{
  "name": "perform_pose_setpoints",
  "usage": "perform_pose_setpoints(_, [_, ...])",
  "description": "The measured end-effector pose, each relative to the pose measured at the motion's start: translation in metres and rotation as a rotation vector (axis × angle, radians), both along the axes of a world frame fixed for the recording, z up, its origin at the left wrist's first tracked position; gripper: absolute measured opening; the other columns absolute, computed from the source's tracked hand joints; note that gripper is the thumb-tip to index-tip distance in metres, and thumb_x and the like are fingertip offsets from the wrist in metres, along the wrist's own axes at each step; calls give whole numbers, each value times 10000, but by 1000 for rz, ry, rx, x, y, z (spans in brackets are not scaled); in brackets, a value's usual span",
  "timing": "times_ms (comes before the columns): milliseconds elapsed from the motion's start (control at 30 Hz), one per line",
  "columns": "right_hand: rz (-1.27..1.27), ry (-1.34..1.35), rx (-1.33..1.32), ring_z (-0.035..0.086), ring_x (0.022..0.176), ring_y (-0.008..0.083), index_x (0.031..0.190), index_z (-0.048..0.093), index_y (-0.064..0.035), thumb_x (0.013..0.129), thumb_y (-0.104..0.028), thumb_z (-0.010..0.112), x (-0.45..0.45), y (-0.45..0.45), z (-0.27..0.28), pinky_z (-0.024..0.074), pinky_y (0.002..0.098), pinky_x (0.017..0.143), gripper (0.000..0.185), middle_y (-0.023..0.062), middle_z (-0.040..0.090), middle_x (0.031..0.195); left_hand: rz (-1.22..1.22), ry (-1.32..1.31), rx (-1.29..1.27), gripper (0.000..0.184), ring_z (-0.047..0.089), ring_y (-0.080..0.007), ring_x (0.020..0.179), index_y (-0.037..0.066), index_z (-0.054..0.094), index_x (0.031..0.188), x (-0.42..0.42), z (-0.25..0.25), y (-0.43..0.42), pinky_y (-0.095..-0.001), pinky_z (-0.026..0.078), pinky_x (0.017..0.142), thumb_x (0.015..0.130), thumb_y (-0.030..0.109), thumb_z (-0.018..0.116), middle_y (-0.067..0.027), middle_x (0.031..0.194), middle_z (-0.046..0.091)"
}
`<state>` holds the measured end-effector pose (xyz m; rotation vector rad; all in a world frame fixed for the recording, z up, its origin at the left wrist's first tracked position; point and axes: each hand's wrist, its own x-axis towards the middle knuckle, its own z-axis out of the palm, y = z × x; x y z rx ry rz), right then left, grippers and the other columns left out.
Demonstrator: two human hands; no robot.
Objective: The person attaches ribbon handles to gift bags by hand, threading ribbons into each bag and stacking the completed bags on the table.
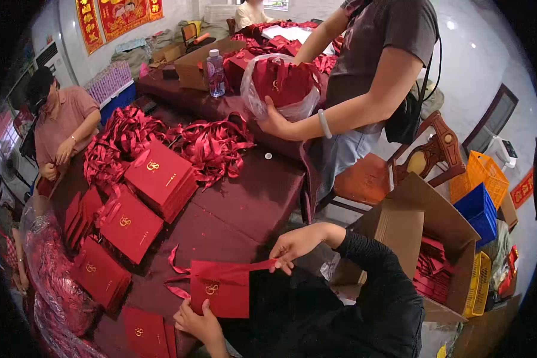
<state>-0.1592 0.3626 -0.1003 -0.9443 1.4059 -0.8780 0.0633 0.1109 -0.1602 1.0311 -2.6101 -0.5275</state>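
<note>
My left hand point(198, 320) grips the lower left edge of a flat red paper gift bag point(224, 301) with a gold logo, thumb on its front. A red ribbon point(258, 265) runs across the top of this bag, and my right hand point(298, 243) pinches its end, pulled out to the right. Ribbon tails point(174, 277) stick out on the bag's left side. Just left of my left hand lie more red bags point(142, 331). Further up the table are stacks of the same bags point(164, 170) and a heap of loose red ribbons point(212, 146).
A person point(376, 71) stands across the table with a clear plastic bag point(250, 89) of red bags. Another person point(62, 119) works at the left. An open carton point(459, 227) of red pieces stands at right, near a wooden chair point(364, 179). A bottle point(215, 74) stands farther back.
</note>
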Motion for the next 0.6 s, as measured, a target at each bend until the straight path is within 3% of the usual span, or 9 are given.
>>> perform_pose_setpoints(33, [-3,110,-65,601,711,104,1157,581,-1,998,-228,484,-5,-2,-2,465,256,661,293,38,651,776,18,-80,93,431,390,-312,1095,41,524,1143,-1,2,0,-457,272,974,850,310,691,-135,1044,510])
perform_pose_setpoints(200, [-387,-22,-135,573,662,79,1170,558,-41,986,-202,507,-2,-4,17,450,219,619,250,15,641,779,41,-37,22,421,400,-304,1086,55,532,1135,-9,10,7,-458,272,972,829,283,712,-129,1042,515])
perform_pose_setpoints(267, [-404,-173,-295,569,664,75,1112,568,-49,973,-186,532,-1,-9,1,437,206,613,198,15,643,787,46,-10,6,423,414,-306,1073,56,541,1121,-10,7,7,-455,279,964,810,279,720,-122,1038,533])
perform_pose_setpoints(367, [-399,-203,-406,583,740,80,1100,565,-32,953,-136,547,7,-18,4,451,217,701,181,53,664,917,59,40,-16,426,434,-308,1053,56,554,1101,-7,-5,5,-452,290,952,781,273,733,-112,1033,561])
perform_pose_setpoints(400, [-366,-282,-457,605,810,98,1126,562,-28,953,-95,526,9,-21,9,456,229,742,189,84,670,1026,63,56,-21,427,441,-308,1047,56,559,1094,-8,-7,4,-451,294,948,771,271,737,-109,1032,570])
perform_pose_setpoints(533, [-336,-240,-497,623,860,108,1143,569,-19,970,-95,496,13,-38,3,491,247,755,202,87,672,1084,56,123,-21,431,468,-311,1021,57,576,1067,-3,-16,0,-447,309,932,732,262,753,-96,1025,606])
perform_pose_setpoints(600, [-420,-242,-456,635,826,113,1106,597,-8,991,-139,479,18,-49,5,513,254,753,210,93,691,1015,39,194,44,391,486,-315,1036,74,595,1092,-1,-25,-7,-457,323,924,758,221,734,-105,1037,613])
